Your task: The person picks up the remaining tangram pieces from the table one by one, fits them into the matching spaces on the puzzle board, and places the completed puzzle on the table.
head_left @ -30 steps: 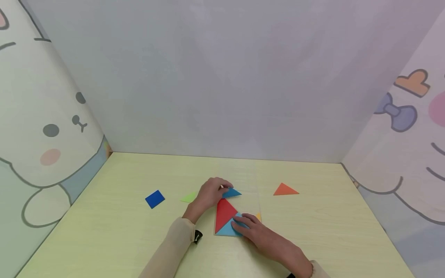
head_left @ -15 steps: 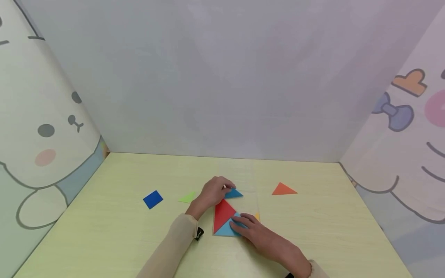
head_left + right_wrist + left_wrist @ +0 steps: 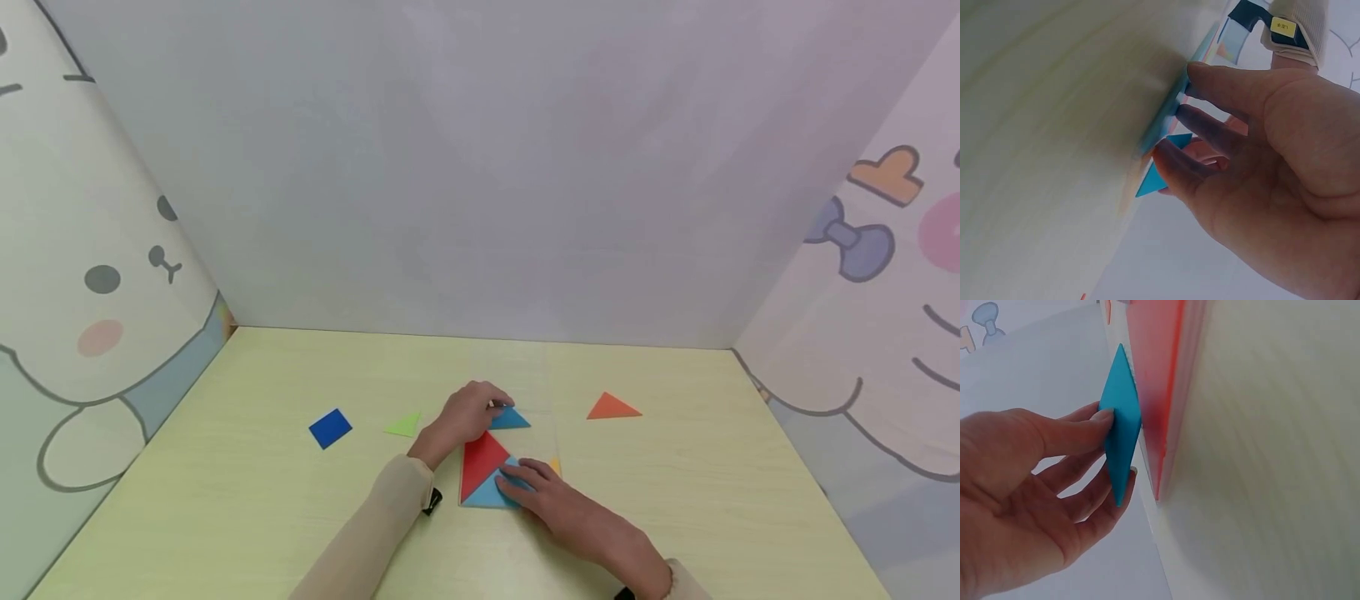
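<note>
My left hand (image 3: 465,412) pinches a flat blue tangram piece (image 3: 1124,425) between thumb and fingers. The piece looks four-cornered in the left wrist view, and the hand covers part of it in the head view. It is just beyond the tip of a large red triangle (image 3: 480,465). Against that triangle's slanted side lies a light blue triangle (image 3: 483,493), where the fingertips of my right hand (image 3: 558,507) rest, fingers spread and slightly bent. A bit of a yellow piece (image 3: 555,464) shows past the right hand; the rest is hidden.
On the pale wooden table (image 3: 690,467) lie a dark blue square (image 3: 331,428) and a light green triangle (image 3: 406,425) to the left. An orange triangle (image 3: 612,407) is at the right. A pale wall (image 3: 480,183) and cartoon-printed side panels surround the table.
My left hand has shifted slightly right with the blue piece, closer above the red triangle's tip, uncovering more of the green triangle. The right hand stays on the light blue triangle.
</note>
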`<state>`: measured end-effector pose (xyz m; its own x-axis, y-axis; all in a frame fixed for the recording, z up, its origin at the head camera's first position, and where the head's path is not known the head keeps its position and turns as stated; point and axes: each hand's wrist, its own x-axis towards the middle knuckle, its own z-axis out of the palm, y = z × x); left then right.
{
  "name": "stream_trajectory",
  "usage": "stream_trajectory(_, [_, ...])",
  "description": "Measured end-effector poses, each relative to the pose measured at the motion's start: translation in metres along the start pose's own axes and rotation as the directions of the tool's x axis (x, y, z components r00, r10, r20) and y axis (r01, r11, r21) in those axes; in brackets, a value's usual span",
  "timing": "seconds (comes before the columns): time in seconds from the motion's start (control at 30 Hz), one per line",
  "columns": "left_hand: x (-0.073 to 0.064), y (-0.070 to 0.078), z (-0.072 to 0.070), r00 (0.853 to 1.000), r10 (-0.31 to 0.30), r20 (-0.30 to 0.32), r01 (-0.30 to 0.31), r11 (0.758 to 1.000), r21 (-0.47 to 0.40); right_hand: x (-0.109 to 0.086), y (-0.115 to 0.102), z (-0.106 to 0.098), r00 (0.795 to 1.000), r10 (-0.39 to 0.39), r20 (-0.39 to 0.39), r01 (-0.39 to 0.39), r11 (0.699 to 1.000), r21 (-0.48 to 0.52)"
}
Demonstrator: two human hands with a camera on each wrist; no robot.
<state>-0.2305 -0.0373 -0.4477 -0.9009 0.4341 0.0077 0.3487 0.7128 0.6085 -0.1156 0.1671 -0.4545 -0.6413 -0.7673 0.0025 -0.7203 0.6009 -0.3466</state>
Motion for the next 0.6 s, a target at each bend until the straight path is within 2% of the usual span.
stream_trajectory(0.3, [-0.0031, 0.0025, 0.0032, 0.998, 0.042, 0.042, -0.046, 0.995, 0.088, -0.0003, 0.0004, -0.0002, 1.0, -0.005, -0.008, 0.005, 1.0, -0.007])
stream_trajectory(0.6, [-0.0068, 0.0023, 0.0073, 0.995, 0.086, 0.045, -0.092, 0.987, 0.135, -0.0002, 0.0002, 0.0011, 1.0, -0.013, -0.019, 0.012, 1.0, -0.015])
